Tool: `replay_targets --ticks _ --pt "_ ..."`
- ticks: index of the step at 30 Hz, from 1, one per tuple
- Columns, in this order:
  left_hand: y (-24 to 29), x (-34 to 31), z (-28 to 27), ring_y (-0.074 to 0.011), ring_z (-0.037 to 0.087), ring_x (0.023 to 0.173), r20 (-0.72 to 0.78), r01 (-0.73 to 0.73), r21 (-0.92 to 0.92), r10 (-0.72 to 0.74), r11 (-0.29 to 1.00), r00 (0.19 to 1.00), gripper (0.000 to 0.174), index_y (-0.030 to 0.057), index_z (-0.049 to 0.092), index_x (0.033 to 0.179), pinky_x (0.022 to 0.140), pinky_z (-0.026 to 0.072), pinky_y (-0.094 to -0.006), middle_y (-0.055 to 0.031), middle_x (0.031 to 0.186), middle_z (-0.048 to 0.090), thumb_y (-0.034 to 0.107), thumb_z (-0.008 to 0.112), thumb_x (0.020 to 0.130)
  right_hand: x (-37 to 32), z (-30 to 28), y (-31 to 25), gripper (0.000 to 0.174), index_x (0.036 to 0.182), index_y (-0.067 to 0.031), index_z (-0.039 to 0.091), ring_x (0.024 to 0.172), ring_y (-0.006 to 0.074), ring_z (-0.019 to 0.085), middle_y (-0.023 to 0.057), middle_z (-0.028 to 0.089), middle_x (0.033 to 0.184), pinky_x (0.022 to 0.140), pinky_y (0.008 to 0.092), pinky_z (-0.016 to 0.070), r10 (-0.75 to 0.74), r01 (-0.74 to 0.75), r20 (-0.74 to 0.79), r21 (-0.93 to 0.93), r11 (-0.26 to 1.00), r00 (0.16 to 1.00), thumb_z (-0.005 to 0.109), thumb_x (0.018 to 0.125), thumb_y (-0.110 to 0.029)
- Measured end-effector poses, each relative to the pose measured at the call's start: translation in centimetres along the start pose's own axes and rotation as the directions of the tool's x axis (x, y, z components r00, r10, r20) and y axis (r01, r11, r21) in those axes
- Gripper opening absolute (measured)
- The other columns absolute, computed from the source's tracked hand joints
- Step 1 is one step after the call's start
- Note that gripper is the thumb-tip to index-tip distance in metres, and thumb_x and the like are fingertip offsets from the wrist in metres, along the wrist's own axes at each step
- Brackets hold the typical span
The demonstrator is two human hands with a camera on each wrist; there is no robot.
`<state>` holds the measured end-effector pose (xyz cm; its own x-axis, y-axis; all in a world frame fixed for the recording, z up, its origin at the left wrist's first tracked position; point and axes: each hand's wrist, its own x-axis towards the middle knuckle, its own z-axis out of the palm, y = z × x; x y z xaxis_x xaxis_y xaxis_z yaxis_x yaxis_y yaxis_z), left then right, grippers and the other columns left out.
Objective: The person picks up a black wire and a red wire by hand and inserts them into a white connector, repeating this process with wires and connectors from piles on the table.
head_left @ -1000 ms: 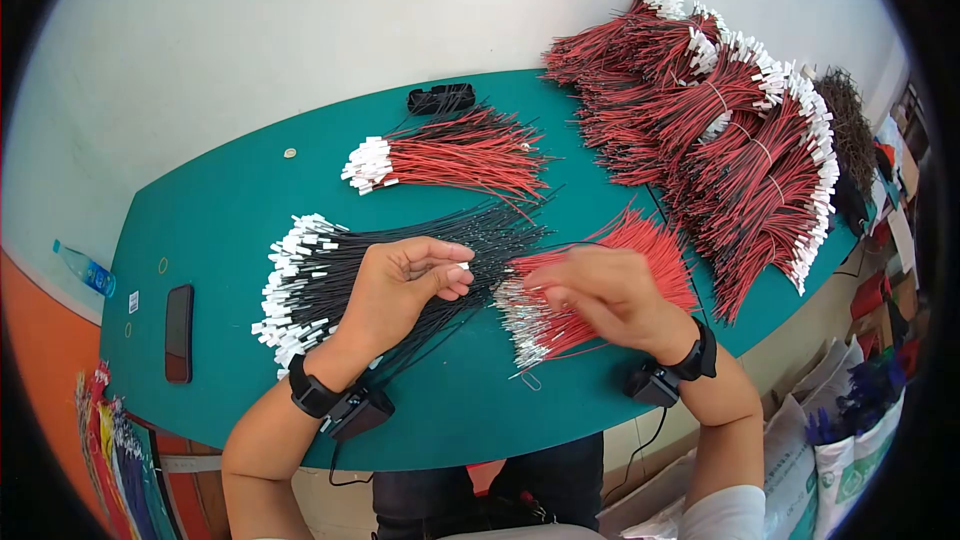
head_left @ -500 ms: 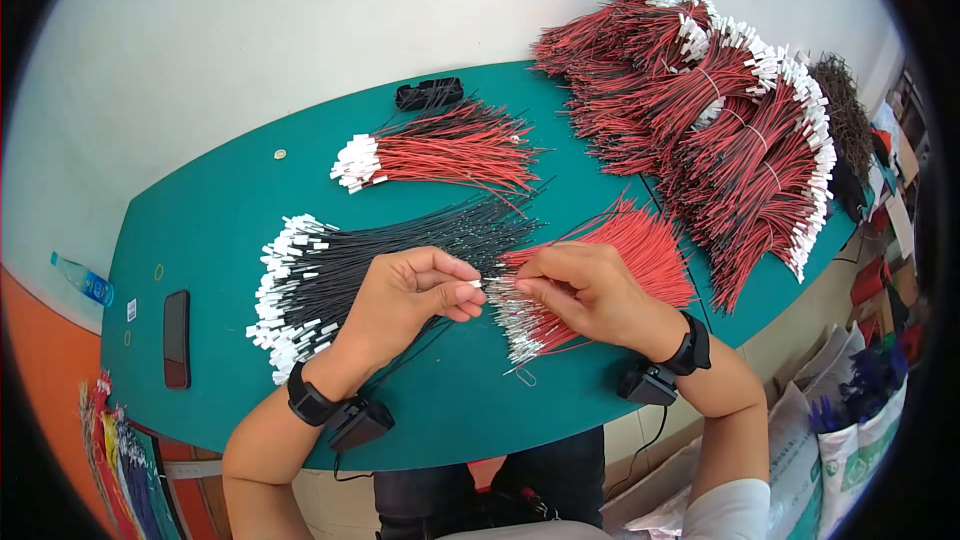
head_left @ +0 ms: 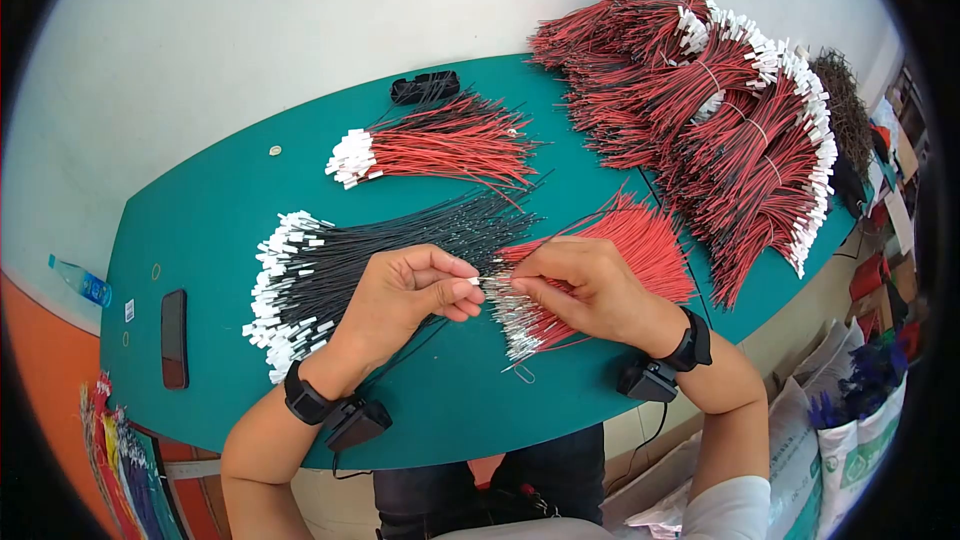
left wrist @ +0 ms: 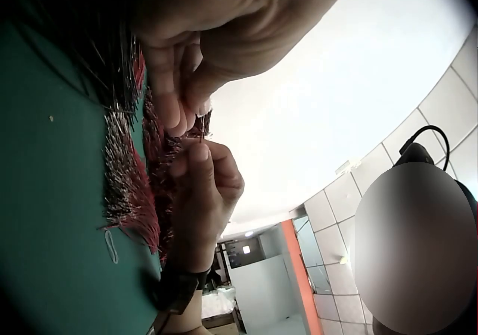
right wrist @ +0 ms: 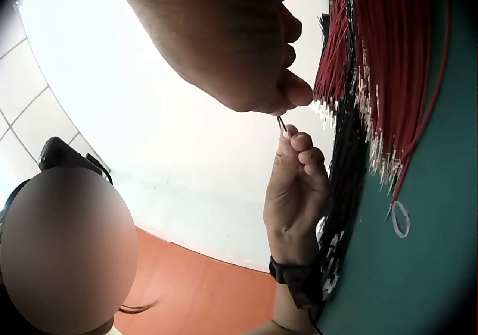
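My left hand (head_left: 405,300) pinches a small white connector (head_left: 474,282) between thumb and fingertips. Close to its right, my right hand (head_left: 600,290) pinches a thin wire, its thumb and forefinger facing the connector. In the right wrist view a short dark length of wire (right wrist: 281,123) spans the small gap between the hands. Black wires with white connectors (head_left: 400,230) fan out under and behind the left hand. Beneath the right hand lies a bundle of red wires (head_left: 655,250) with bare metal terminals (head_left: 520,325) pointing left.
Red-and-black wires (head_left: 455,150) with white connectors lie farther back, beside a black case (head_left: 425,88). Large tied bundles (head_left: 720,120) are heaped at the back right. A phone (head_left: 175,338) and a bottle (head_left: 80,282) are on the left; a paper clip (head_left: 525,374) lies near the red wires.
My right hand has moved left until its fingertips are close to the connector in my left hand, its thumb and forefinger now pinched together. Over the last half second both hands barely move.
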<state>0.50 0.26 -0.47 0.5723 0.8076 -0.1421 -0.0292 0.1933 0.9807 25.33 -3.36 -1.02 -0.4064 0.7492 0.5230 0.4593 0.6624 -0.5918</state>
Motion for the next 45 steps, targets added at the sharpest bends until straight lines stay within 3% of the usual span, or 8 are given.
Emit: replay_targets --ticks 8,20,32,45 --pt "-0.1 0.06 -0.08 -0.0205 0.073 0.083 0.005 -0.008 0.003 0.008 1.0 1.0 0.019 -0.0041 0.067 0.108 0.076 0.0608 -0.0302 -0.0161 0.095 0.074 0.011 0.068 0.097 0.01 0.08 -0.07 0.008 0.089 -0.0045 0.068 0.067 0.0309 0.062 0.0123 0.061 0.071 0.058 0.0412 0.0468 0.03 -0.03 -0.004 0.012 0.999 1.0 0.072 0.089 -0.012" --pt "-0.11 0.0 0.07 -0.0191 0.073 0.084 0.006 -0.047 0.009 0.047 0.999 0.999 0.016 -0.0039 0.068 0.108 0.077 0.0591 -0.0292 -0.0151 0.094 0.074 0.008 0.066 0.097 0.02 -0.1 -0.49 0.011 0.086 -0.0037 0.067 0.061 0.0297 0.06 0.0126 0.061 0.069 0.054 0.04 0.045 0.056 -0.059 0.043 0.063 0.996 0.997 0.07 0.091 -0.012" --pt "-0.47 -0.1 0.06 -0.0115 0.069 0.083 -0.012 -0.113 0.079 0.114 0.991 0.993 0.018 -0.0042 0.07 0.108 0.075 0.0558 -0.0249 -0.0077 0.092 0.073 0.007 0.071 0.094 0.0 -0.08 -0.59 0.012 0.084 -0.0033 0.065 0.06 0.0295 0.06 0.0125 0.06 0.067 0.054 0.0399 0.0448 0.054 -0.056 0.043 0.043 0.998 0.998 0.071 0.09 -0.012" --pt "-0.33 -0.15 0.38 -0.0147 0.071 0.08 -0.04 -0.141 0.095 0.146 0.985 0.989 0.013 -0.0043 0.071 0.104 0.073 0.0575 -0.0261 -0.0117 0.091 0.074 0.002 0.071 0.092 -0.02 -0.04 -0.6 0.012 0.085 -0.003 0.066 0.059 0.0285 0.06 0.0123 0.06 0.068 0.052 0.039 0.0443 0.05 -0.052 0.04 0.058 0.997 0.998 0.072 0.09 -0.011"
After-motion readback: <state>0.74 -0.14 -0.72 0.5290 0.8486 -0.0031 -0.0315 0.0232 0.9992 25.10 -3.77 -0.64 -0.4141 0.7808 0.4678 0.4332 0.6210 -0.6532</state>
